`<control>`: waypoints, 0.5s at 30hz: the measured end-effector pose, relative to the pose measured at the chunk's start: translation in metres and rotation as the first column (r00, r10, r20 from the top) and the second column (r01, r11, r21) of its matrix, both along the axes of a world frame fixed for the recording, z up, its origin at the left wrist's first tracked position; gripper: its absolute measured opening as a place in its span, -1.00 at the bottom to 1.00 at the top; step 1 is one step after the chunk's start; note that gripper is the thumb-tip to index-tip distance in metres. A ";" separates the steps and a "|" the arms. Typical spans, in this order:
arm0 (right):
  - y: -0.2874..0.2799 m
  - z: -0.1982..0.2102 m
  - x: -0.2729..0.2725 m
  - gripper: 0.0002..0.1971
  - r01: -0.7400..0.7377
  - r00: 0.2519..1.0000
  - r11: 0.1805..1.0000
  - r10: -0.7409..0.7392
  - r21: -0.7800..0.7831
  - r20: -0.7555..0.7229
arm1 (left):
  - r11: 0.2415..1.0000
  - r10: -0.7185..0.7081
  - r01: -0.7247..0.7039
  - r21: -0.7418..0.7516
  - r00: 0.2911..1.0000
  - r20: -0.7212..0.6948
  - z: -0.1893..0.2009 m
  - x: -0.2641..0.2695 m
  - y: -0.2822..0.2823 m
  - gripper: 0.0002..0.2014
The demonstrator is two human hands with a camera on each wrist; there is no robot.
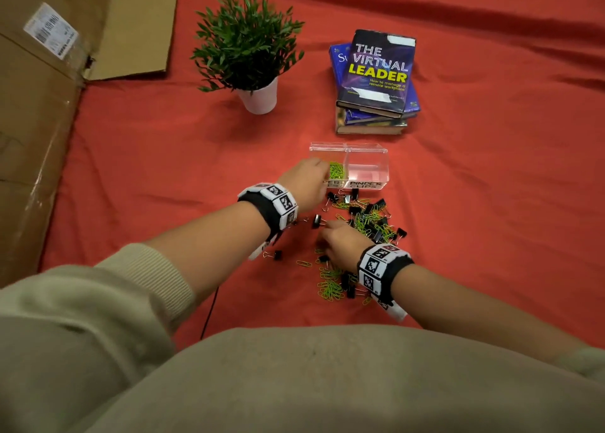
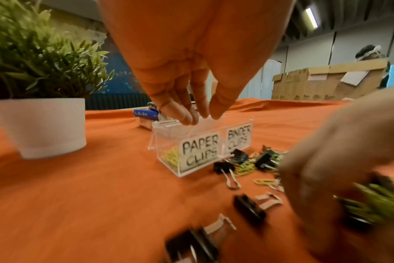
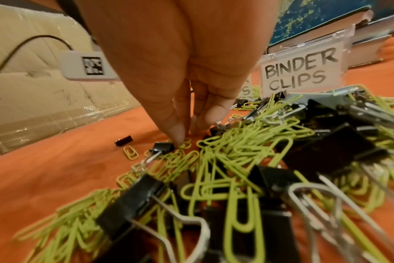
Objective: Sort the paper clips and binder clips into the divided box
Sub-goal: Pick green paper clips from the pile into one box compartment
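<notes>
The clear divided box point(image 1: 366, 149) stands on the red cloth, labelled PAPER CLIPS on the left and BINDER CLIPS on the right. Green paper clips point(image 1: 336, 170) lie in its left compartment; the right one looks empty. My left hand point(image 1: 322, 167) hovers over the left compartment, and its straight fingers point(image 2: 187, 115) point down and hold nothing. A mixed pile of green paper clips point(image 1: 370, 219) and black binder clips point(image 1: 316, 220) lies in front of the box. My right hand point(image 3: 187, 135) reaches down into the pile, with thumb and fingertips pinching at a green paper clip point(image 3: 184, 145) on the cloth.
A potted plant point(image 1: 258, 95) stands behind and left of the box, and a stack of books point(image 1: 376, 72) behind it. Flattened cardboard point(image 1: 39, 121) covers the left side. More clips point(image 1: 330, 288) lie near my right wrist. A black cable point(image 1: 209, 311) runs under my left arm.
</notes>
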State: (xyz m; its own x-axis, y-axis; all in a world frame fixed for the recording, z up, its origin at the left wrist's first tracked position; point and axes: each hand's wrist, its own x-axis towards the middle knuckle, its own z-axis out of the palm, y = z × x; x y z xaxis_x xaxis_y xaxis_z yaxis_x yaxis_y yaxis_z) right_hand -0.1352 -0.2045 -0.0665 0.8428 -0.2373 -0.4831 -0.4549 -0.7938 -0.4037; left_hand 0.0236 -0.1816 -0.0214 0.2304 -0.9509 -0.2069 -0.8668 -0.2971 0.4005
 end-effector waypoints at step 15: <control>0.023 0.001 -0.006 -0.74 -0.117 0.993 0.984 0.111 -0.137 -0.052 | 0.935 -0.110 0.102 0.340 0.994 0.004 -0.052 -0.051 0.111 -0.74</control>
